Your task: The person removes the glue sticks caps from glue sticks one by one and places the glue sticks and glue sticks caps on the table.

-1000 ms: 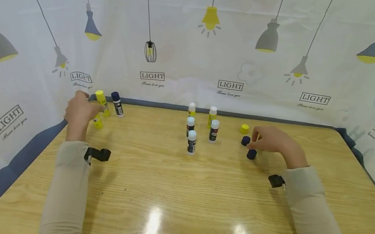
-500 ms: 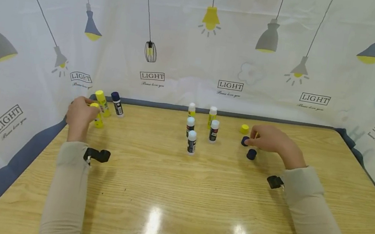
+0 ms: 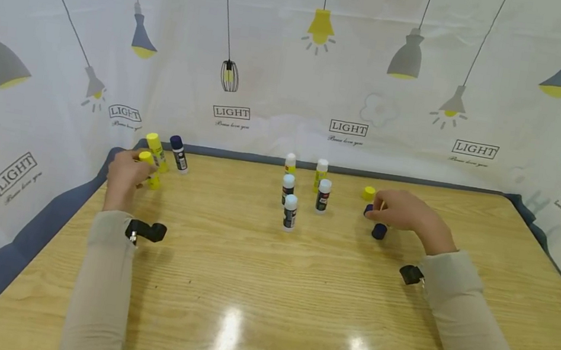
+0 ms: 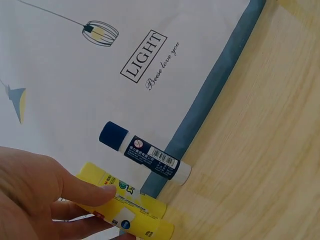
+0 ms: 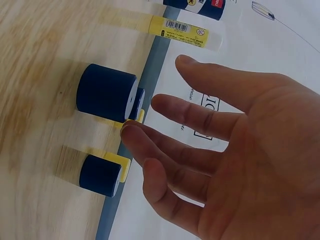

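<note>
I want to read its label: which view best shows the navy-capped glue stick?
The left wrist view: the navy-capped glue stick appears whole, large and unobstructed, barcode visible. The head view shows it whole but small; the right wrist view doesn't show it.

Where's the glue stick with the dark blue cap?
In the head view, the blue-capped stick stands back left on the table, just right of two yellow glue sticks.

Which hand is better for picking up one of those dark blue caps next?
Probably the right hand: it is right by the dark blue caps and holds nothing. The left hand is far across on the other side, holding a yellow glue stick.
</note>
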Action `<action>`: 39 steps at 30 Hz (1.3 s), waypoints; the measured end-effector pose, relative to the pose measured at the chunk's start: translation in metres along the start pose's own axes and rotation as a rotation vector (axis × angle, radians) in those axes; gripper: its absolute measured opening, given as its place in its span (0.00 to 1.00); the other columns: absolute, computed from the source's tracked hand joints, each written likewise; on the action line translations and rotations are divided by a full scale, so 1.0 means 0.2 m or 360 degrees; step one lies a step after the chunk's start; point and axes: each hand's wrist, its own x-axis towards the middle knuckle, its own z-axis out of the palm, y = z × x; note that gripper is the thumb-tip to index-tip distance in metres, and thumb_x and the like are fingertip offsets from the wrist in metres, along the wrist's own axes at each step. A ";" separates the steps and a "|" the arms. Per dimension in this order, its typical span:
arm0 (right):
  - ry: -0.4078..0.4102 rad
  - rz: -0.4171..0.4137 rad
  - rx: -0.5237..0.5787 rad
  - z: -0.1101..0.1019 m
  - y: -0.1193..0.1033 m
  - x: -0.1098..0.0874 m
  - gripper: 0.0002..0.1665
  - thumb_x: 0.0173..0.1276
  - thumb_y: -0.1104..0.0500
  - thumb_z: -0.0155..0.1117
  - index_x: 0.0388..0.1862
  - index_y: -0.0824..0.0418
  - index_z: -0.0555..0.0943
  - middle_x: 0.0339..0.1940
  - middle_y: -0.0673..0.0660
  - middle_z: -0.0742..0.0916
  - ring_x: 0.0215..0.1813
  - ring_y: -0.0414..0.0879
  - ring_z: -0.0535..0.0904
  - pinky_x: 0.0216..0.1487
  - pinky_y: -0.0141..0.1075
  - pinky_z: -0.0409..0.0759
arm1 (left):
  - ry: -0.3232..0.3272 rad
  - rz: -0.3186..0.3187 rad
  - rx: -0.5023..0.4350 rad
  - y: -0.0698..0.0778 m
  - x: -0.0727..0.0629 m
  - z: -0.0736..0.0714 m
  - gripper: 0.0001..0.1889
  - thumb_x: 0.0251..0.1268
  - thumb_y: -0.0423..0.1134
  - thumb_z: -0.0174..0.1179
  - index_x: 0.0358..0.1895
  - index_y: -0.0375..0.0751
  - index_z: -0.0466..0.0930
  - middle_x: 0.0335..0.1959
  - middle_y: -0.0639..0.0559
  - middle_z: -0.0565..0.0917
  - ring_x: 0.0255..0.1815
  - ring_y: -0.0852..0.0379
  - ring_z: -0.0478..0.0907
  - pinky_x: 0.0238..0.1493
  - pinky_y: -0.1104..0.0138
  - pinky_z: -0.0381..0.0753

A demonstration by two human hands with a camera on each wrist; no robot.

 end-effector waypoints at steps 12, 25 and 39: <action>0.0039 -0.0012 0.0033 0.00 0.00 0.00 0.15 0.76 0.49 0.63 0.46 0.61 0.83 0.41 0.57 0.87 0.36 0.49 0.77 0.38 0.42 0.75 | -0.0188 0.0094 -0.0005 0.02 0.01 0.05 0.31 0.79 0.38 0.54 0.80 0.36 0.59 0.77 0.33 0.68 0.70 0.37 0.71 0.69 0.47 0.76; 0.0063 -0.0057 0.0011 0.00 -0.03 0.01 0.14 0.76 0.50 0.64 0.46 0.60 0.84 0.47 0.60 0.88 0.39 0.49 0.79 0.42 0.43 0.78 | -0.0365 0.0430 0.0022 0.14 -0.07 0.11 0.30 0.82 0.48 0.52 0.76 0.33 0.61 0.69 0.29 0.71 0.67 0.33 0.75 0.58 0.48 0.85; 0.0037 -0.0095 0.0003 0.01 -0.08 0.00 0.15 0.77 0.49 0.64 0.47 0.60 0.83 0.51 0.63 0.88 0.48 0.53 0.84 0.50 0.50 0.82 | -0.0444 0.0679 0.0300 0.26 -0.15 0.19 0.28 0.81 0.49 0.55 0.72 0.33 0.67 0.66 0.30 0.75 0.59 0.35 0.80 0.51 0.51 0.88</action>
